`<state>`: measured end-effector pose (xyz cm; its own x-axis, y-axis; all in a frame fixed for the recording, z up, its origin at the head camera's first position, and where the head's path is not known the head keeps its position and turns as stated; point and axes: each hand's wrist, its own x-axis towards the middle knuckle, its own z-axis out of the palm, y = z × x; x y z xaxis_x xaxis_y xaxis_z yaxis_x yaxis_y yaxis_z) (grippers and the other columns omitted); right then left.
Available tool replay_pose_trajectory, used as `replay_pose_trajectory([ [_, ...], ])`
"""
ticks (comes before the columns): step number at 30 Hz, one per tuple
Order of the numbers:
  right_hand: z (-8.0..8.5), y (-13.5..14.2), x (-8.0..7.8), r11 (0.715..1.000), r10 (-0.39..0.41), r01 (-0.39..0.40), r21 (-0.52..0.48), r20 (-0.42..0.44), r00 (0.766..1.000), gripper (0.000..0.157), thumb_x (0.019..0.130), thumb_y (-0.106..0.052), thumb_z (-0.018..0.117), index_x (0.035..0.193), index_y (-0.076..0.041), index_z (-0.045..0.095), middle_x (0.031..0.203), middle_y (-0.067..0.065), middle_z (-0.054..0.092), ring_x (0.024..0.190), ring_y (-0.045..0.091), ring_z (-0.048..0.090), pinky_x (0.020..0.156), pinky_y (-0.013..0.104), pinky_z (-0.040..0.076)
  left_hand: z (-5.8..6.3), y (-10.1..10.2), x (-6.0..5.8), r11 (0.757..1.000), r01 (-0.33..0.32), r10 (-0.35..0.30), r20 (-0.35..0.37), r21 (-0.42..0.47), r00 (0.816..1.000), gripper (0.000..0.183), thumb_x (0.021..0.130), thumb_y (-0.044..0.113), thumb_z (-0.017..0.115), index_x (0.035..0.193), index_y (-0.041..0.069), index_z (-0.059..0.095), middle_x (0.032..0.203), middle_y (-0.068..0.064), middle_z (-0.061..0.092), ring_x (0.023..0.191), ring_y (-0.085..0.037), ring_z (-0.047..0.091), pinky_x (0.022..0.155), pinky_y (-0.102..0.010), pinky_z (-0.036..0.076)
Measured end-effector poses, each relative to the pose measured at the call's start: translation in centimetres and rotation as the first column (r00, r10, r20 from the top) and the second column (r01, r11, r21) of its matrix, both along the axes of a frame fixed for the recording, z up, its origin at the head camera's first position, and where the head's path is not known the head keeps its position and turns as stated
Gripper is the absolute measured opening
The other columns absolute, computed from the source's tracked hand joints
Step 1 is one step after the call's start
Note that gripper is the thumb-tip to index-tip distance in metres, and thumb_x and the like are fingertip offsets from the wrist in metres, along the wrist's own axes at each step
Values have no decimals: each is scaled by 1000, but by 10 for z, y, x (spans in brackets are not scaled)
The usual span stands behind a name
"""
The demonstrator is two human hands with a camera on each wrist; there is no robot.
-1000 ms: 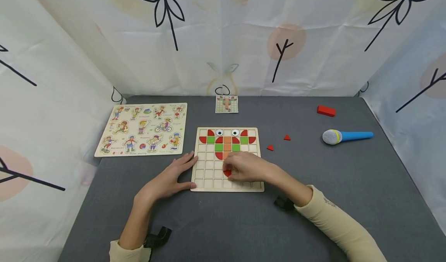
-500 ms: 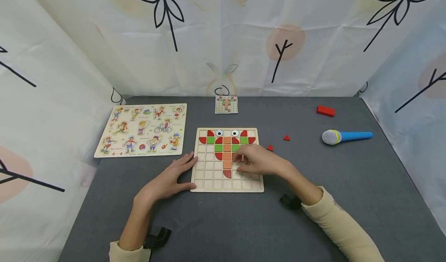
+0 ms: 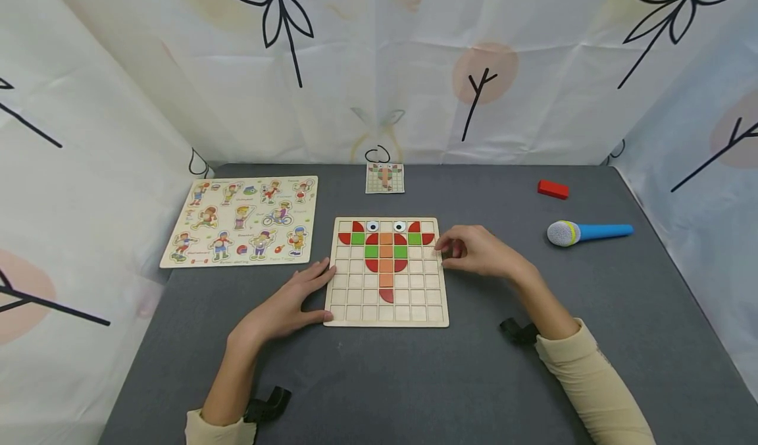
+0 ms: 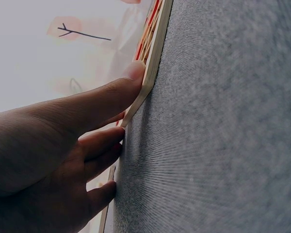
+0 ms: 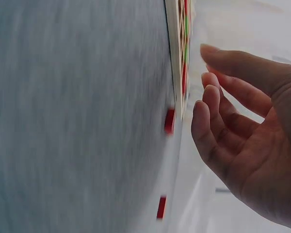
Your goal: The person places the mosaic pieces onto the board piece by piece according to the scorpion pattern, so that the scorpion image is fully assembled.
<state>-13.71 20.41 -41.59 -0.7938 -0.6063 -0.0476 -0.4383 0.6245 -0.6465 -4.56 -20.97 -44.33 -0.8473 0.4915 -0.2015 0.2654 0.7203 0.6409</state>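
Observation:
A wooden grid board (image 3: 358, 297) lies on the grey table, with red, green and orange pieces and two eye pieces set in its cells. My left hand (image 3: 290, 303) rests against its left side, fingers and thumb extended and touching the edge. In the left wrist view the thumb lies along the rim of the board (image 4: 157, 53). My right hand (image 3: 480, 251) hovers at the board's right edge, fingers loosely bent and holding nothing. Small red pieces (image 5: 169, 121) lie on the table below that hand in the right wrist view; the hand hides them in the head view.
A picture puzzle board (image 3: 239, 221) lies at the back left. Behind the grid board is a small pattern card (image 3: 385, 178). At right are a red block (image 3: 553, 189) and a blue toy microphone (image 3: 592, 232). A patterned cloth (image 3: 379, 70) hangs behind the table.
My right hand has moved from the lower middle of the board to beyond its right edge, uncovering several pieces and covering the two red triangles. My left hand has stayed put.

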Motion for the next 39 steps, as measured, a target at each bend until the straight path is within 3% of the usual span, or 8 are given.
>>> replay_pose_trajectory([
  [9,-6,28,-13,997,-21,23,70,-23,1000,23,92,0,83,114,-3,79,110,11,76,91,20,67,79,32,59,1,0,0,1000,6,-6,7,-1,1000,90,96,29,85,169,4,37,181,-20,23,168,-46,23,134,-72,16],
  [15,-5,29,-14,997,-10,11,81,-15,1000,19,93,2,79,112,-2,80,107,12,77,89,17,69,77,31,60,0,-1,0,1000,10,-10,-1,-2,1000,90,96,29,84,169,4,37,181,-21,24,168,-46,23,134,-73,16],
  [26,-6,28,-17,994,-27,28,108,-5,1000,16,94,-7,84,108,-2,80,103,11,78,85,12,69,75,26,58,2,1,-1,1000,8,-8,1,-13,1000,89,96,27,85,168,4,38,180,-21,24,168,-46,23,134,-72,17],
  [27,-6,29,-17,994,-29,29,106,-7,1000,15,94,-7,84,108,-3,80,102,11,79,85,12,69,74,26,58,-3,-1,-2,1000,5,-5,-1,-7,1000,90,96,31,85,169,7,38,181,-19,24,168,-45,23,135,-71,17],
  [34,-5,24,-14,991,-72,71,115,7,997,10,92,-6,84,101,-4,79,92,7,80,79,10,71,71,25,59,-7,-3,-1,999,14,-13,-28,33,1000,91,95,38,84,168,9,40,180,-20,27,167,-47,25,132,-75,20],
  [39,-5,23,-12,991,-79,77,108,12,997,9,92,-4,83,99,-6,77,89,3,78,80,10,71,74,27,60,-20,-9,-3,994,29,-22,-72,101,997,93,94,52,81,169,16,41,181,-15,28,167,-44,26,130,-76,21],
])
